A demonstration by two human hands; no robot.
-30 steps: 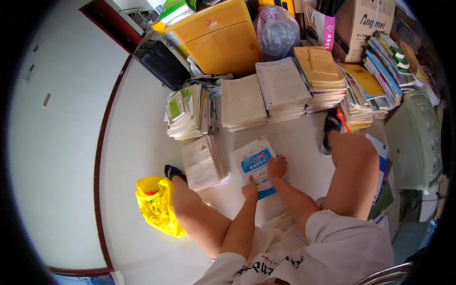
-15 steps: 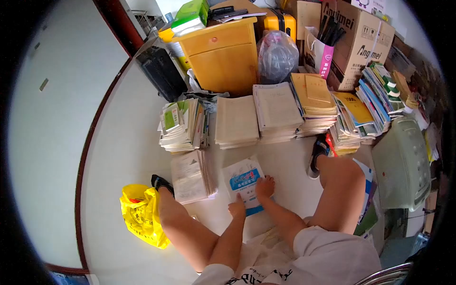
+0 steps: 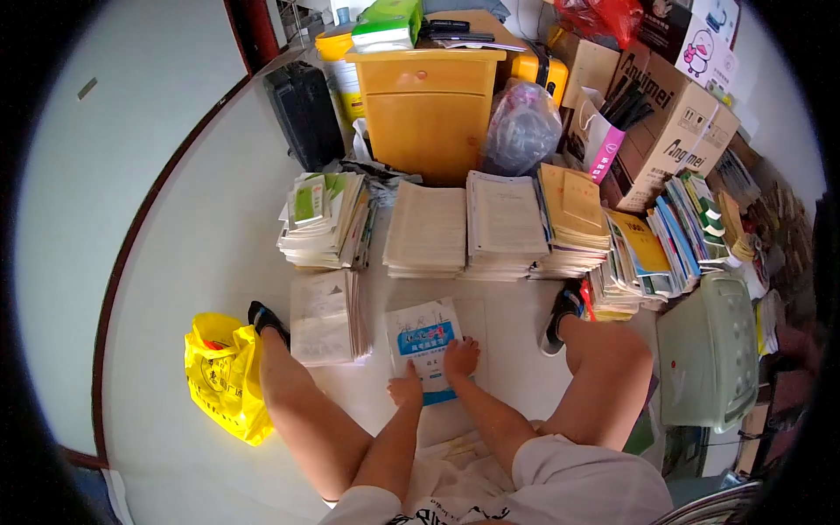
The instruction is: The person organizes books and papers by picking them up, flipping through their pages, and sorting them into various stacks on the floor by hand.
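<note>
A white and blue book (image 3: pixel 426 325) with large printed characters on its cover lies between my legs, low over or on the floor; I cannot tell if it touches. At its lower left edge my left hand (image 3: pixel 405 387) is closed, thumb on the cover and the other fingers mostly hidden. My right hand (image 3: pixel 462 358) grips the opposite edge, its fingers curled over the cover. Just left of the book stands a stack of worn papers (image 3: pixel 322 319). Beyond it are a stack of plain-covered booklets (image 3: pixel 426 223) and a stack of printed sheets (image 3: pixel 506 214).
A mixed book pile (image 3: pixel 319 232) stands at back left, tan-covered books (image 3: pixel 573 206) at back right. A yellow plastic bag (image 3: pixel 226 376) sits beside my left leg. A pale green storage bin (image 3: pixel 707 350) is at the right. A wooden cabinet (image 3: pixel 429 114) stands behind the stacks.
The camera view has tilted and shifted, so the scene sits differently in the frame. Both hands stay at the book's edges, and the stacks look unchanged.
</note>
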